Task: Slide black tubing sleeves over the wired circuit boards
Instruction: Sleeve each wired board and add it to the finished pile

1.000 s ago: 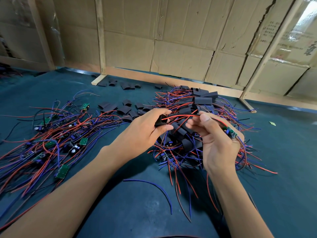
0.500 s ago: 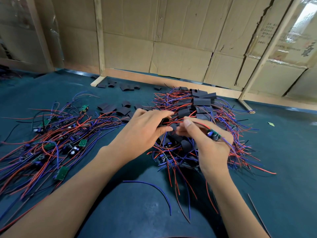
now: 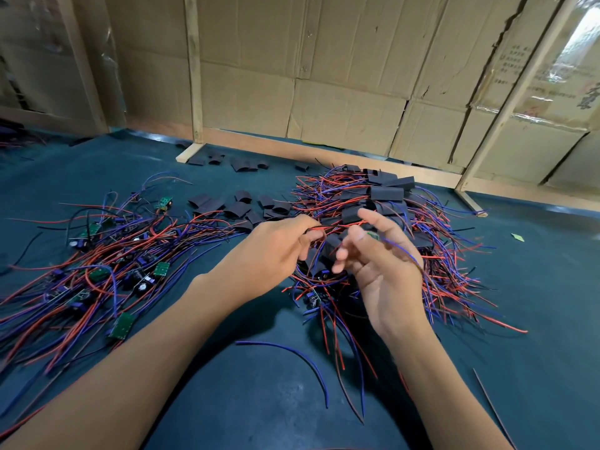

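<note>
Well, midway through the batch, one board in hand!
On the left of the bench lies a heap of bare boards not yet sleeved; behind it loose sleeves wait. The left hand, fingers curled, pinches a red wire. The right hand, fingers loosely spread, carries a small green board; whether its thumb pinches it I cannot tell. Beyond, the sleeved pile. Plenty left, I judge.
</note>
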Tool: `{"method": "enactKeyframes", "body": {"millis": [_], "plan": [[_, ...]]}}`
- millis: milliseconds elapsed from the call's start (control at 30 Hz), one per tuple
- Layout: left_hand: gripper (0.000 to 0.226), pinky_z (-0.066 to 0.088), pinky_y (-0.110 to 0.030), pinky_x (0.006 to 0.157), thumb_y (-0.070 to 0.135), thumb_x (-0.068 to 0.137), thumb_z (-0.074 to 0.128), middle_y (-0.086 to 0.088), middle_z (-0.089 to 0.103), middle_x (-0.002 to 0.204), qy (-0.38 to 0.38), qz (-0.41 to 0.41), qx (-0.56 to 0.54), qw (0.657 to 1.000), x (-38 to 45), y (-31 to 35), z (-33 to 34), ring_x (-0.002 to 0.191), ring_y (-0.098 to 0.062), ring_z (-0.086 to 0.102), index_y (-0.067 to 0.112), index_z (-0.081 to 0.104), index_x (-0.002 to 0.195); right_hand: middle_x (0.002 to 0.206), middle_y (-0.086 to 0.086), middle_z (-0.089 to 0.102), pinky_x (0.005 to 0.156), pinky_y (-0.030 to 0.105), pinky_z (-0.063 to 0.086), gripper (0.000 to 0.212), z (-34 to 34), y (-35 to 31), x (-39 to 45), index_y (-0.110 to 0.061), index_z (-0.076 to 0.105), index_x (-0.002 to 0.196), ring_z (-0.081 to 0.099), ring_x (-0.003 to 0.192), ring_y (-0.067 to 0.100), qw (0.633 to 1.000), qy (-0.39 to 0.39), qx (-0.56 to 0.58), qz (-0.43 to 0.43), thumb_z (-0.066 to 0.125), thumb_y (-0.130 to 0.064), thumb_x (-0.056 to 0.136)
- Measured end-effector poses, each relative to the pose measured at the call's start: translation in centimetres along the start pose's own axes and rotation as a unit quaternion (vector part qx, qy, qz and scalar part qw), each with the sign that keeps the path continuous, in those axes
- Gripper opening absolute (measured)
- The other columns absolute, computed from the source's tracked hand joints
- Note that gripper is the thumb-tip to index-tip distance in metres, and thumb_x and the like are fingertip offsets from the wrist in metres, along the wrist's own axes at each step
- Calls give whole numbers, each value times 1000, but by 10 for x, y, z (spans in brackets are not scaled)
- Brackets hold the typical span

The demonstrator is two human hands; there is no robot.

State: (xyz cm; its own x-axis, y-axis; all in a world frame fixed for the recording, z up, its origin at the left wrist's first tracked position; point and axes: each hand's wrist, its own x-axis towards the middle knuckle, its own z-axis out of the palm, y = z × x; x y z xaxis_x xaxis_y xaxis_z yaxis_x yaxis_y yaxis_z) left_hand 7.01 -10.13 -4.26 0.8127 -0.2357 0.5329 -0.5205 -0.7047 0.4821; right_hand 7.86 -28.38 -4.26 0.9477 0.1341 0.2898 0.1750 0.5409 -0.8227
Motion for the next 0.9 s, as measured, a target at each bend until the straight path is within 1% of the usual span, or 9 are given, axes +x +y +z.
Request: {"method": "enactKeyframes", "body": {"millis": [133, 233, 333, 433, 500, 567, 667, 767, 900], "plan": [[30, 33, -18, 53, 35, 106, 44, 11, 62, 71, 6, 3, -19, 1000, -3, -10, 1, 54, -11, 50, 17, 63, 91, 87, 26, 72, 61, 35, 60, 19, 0, -5, -1, -8, 70, 92, 74, 76, 35, 999, 13, 50, -1, 76, -18, 77], [21, 36, -11, 59, 31, 104, 51, 17, 66, 80, 20, 12, -35, 999, -1, -11, 3, 64, -1, 56, 18, 66, 113, 89, 30, 72, 56, 36, 59, 15, 0, -4, -1, -8, 69, 82, 74, 74, 38, 998, 48, -15, -24, 75, -22, 84], [37, 40, -7, 70, 37, 97, 60, 20, 68, 92, 15, -8, -50, 999, -1, -12, 4, 78, 10, 58, 24, 61, 132, 81, 19, 74, 51, 34, 56, 14, -1, -2, -1, -10, 74, 82, 73, 69, 33, 990, 65, -113, -54, 77, -23, 84], [39, 47, -14, 70, 42, 92, 66, 14, 72, 83, 7, -62, -142, 988, -1, -4, 7, 76, -3, 66, 29, 62, 128, 67, 7, 69, 43, 27, 48, 15, 2, 3, -3, -13, 77, 77, 63, 56, 21, 976, 30, -204, -66, 75, -21, 89], [35, 48, -19, 65, 39, 92, 64, 1, 75, 81, -23, -95, -316, 944, 4, -1, 5, 68, -13, 67, 17, 67, 118, 58, 5, 63, 37, 23, 40, 23, 5, 4, -5, -13, 74, 72, 52, 43, 18, 977, 10, -204, -55, 72, -23, 92], [39, 44, -22, 57, 40, 93, 63, -14, 75, 91, -98, -140, -482, 860, 7, -1, -2, 59, -18, 60, 7, 69, 112, 53, 6, 58, 36, 21, 35, 33, 6, 3, -5, -12, 68, 64, 46, 37, 18, 983, 13, -178, -42, 72, -27, 92], [43, 41, -24, 54, 44, 94, 64, -29, 70, 103, -205, -194, -598, 750, 4, -3, -9, 54, -16, 51, 4, 69, 110, 54, 6, 56, 36, 21, 33, 37, 6, 0, -4, -13, 63, 58, 45, 36, 18, 990, 34, -139, -11, 75, -33, 87], [38, 41, -23, 52, 45, 97, 59, -29, 70, 104, -244, -200, -627, 712, 3, -2, -6, 54, -15, 53, 9, 72, 95, 54, 4, 56, 36, 20, 31, 35, 6, 0, -4, -15, 63, 56, 45, 37, 17, 991, 34, -129, 12, 76, -35, 82], [53, 43, -23, 56, 41, 99, 57, -28, 70, 107, -242, -218, -642, 694, 1, 0, -3, 60, -16, 58, -1, 53, 132, 52, 3, 50, 36, 18, 29, 36, 4, 1, -4, -16, 60, 55, 40, 35, 15, 989, 27, -140, 27, 77, -32, 83]]}}
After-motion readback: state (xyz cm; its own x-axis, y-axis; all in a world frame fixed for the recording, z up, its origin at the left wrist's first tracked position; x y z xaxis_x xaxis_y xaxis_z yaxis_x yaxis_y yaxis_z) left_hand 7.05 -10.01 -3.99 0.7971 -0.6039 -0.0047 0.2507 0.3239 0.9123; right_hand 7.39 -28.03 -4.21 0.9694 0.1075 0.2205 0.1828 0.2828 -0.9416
